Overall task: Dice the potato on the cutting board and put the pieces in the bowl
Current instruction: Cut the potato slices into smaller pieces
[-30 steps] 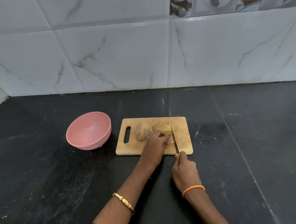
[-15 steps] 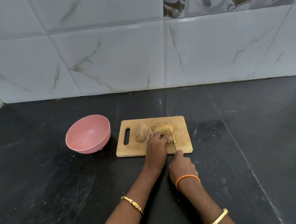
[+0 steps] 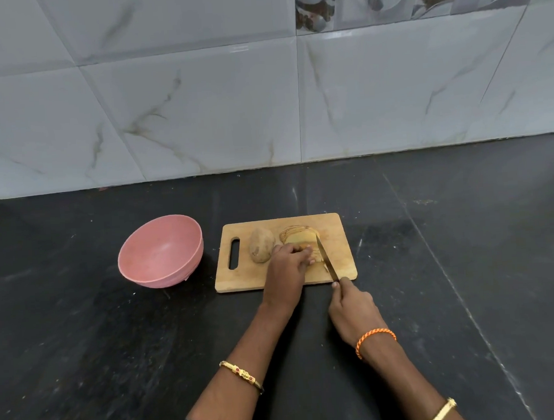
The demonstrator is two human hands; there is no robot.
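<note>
- Lying on the wooden cutting board [image 3: 338, 238], the sliced potato [image 3: 298, 237] sat just right of the board's middle, its long axis running from the far edge toward the near edge; the cut slices leaned together, their faces turned toward the right edge.
- A second, whole potato [image 3: 261, 249] stood just left of it, its long axis also near-to-far, close to the board's slotted handle end.
- The left hand [image 3: 288, 264] was curled down over the near part of the sliced potato, fingertips pressing it to the board; it covered the near slices, so their number could not be made out.
- The right hand [image 3: 351, 308] was clenched around the handle of a knife [image 3: 326, 258] at the board's near right corner; the handle itself was hidden inside the fist.
- The blade pointed away toward the far edge, lying against the right side of the slices; whether its edge had entered the potato could not be told.
- A pink bowl [image 3: 143, 265] stood on the dark worktop [image 3: 84, 348] beside the board's left edge, apart from it, tilted with its opening toward the camera and nothing visible inside.
- Both forearms were cut off by the bottom of the view.
</note>
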